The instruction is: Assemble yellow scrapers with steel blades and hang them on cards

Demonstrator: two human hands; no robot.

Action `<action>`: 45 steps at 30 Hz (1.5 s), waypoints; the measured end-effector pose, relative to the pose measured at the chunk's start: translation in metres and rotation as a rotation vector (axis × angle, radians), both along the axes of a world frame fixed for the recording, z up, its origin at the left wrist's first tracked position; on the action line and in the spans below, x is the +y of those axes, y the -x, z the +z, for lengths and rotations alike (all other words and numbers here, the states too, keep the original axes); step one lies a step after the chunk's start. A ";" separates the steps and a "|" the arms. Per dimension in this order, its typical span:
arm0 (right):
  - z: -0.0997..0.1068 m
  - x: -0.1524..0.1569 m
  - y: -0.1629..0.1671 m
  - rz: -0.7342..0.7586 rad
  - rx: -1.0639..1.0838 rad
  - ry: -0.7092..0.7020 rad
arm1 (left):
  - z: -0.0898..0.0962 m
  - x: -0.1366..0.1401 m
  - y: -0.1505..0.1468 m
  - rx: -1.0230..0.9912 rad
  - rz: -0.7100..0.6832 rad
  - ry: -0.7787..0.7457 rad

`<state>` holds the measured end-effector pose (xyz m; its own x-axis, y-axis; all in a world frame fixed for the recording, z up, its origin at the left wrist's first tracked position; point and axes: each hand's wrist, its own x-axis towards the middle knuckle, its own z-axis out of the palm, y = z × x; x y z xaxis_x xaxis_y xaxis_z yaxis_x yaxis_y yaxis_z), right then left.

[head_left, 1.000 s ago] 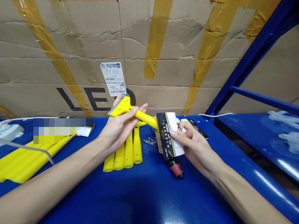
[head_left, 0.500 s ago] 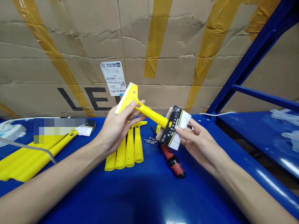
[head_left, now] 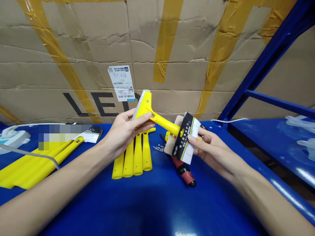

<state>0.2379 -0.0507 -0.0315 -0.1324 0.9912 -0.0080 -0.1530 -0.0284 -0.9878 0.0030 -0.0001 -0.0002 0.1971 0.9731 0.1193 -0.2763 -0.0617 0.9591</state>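
A yellow scraper with a pale straight edge is held up above the blue table. My left hand grips it where the head meets the handle, thumb on top. At the other end, a folded black-and-white cardboard hang card wraps around the handle. My right hand pinches this card, thumb on its printed face and fingers behind, hiding the handle's tip. Several yellow handles lie in a row below my left hand. Beneath the card is a red-and-black screwdriver, partly covered, beside small loose screws or nuts.
Several long yellow scrapers, one showing a card, lie at the left, near a white device and a grey cable. A taped cardboard box stands behind. Blue metal framing rises at the right, with clear plastic pieces.
The scraper's head has shifted a little right and down. The card has tilted and moved slightly down, showing more of its plain brown back flap. Both hands keep their hold.
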 end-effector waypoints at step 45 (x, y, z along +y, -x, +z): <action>0.056 0.088 0.164 0.088 0.110 -0.042 | -0.006 -0.030 0.121 0.304 -0.059 0.061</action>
<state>0.0740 0.0375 0.0246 -0.2162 0.9749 0.0528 -0.2591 -0.0051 -0.9658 -0.1177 -0.0297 -0.0066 0.2715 0.9623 -0.0124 0.0225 0.0066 0.9997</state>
